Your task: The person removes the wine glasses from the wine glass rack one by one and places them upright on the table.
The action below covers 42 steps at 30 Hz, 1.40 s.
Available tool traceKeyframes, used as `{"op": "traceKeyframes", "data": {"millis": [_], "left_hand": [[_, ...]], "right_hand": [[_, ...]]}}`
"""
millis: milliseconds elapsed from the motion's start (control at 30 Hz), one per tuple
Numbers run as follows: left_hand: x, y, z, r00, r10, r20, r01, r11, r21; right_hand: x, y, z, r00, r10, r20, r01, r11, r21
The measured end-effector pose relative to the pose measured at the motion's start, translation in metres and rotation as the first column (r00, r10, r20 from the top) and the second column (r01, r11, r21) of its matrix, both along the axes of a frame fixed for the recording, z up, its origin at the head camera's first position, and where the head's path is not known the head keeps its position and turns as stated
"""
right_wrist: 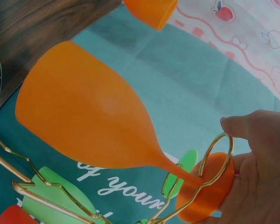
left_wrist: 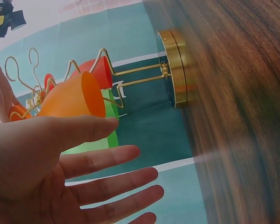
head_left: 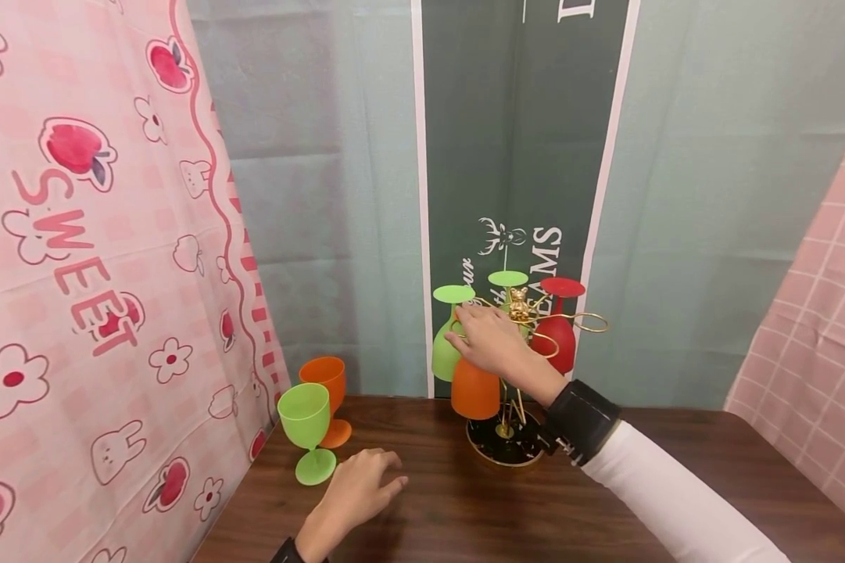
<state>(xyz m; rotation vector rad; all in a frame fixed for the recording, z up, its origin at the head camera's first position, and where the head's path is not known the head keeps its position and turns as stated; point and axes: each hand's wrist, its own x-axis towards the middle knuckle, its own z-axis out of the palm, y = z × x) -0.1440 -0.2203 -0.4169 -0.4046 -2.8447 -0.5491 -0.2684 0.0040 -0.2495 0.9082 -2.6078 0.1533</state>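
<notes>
An orange goblet (head_left: 475,392) hangs upside down at the front of a gold wire rack (head_left: 556,344). My right hand (head_left: 492,338) is over its foot, which the hand hides in the head view. In the right wrist view the fingers lie behind the orange foot (right_wrist: 205,196), and the thumb is at the wire loop (right_wrist: 229,144) around the stem. Low over the table, my left hand (head_left: 362,486) holds nothing, its fingers extended in the left wrist view. Also on the rack are a green goblet (head_left: 445,363), another green one (head_left: 508,279) and a red one (head_left: 557,342), all inverted.
A green goblet (head_left: 306,418) and an orange goblet (head_left: 327,383) stand upright at the left of the wooden table (head_left: 436,508). The rack has a round black base (head_left: 488,450) and a gold bear on top (head_left: 519,303). Printed cloths hang behind and beside the table.
</notes>
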Motion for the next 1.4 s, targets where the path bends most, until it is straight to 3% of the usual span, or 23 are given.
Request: {"op": "traceKeyframes", "data": {"millis": [300, 767, 1067, 1400], "left_hand": [[0.001, 0.002, 0.0, 1.0, 0.007, 0.009, -0.007, 1.0, -0.01], [0.001, 0.002, -0.002, 1.0, 0.009, 0.01, -0.009, 1.0, -0.007], [0.0, 0.0, -0.002, 1.0, 0.004, 0.021, -0.004, 1.0, 0.001], [-0.001, -0.002, -0.002, 0.999, 0.0, 0.037, -0.001, 1.0, 0.018]], "right_hand": [[-0.001, -0.004, -0.002, 1.0, -0.006, 0.004, 0.006, 1.0, -0.007], [-0.003, -0.014, -0.013, 0.987, 0.028, -0.155, -0.029, 1.0, -0.006], [-0.005, -0.016, -0.024, 0.944, 0.1, -0.316, -0.102, 0.995, 0.011], [0.005, -0.027, -0.023, 0.939, 0.203, -0.276, -0.191, 0.979, 0.072]]}}
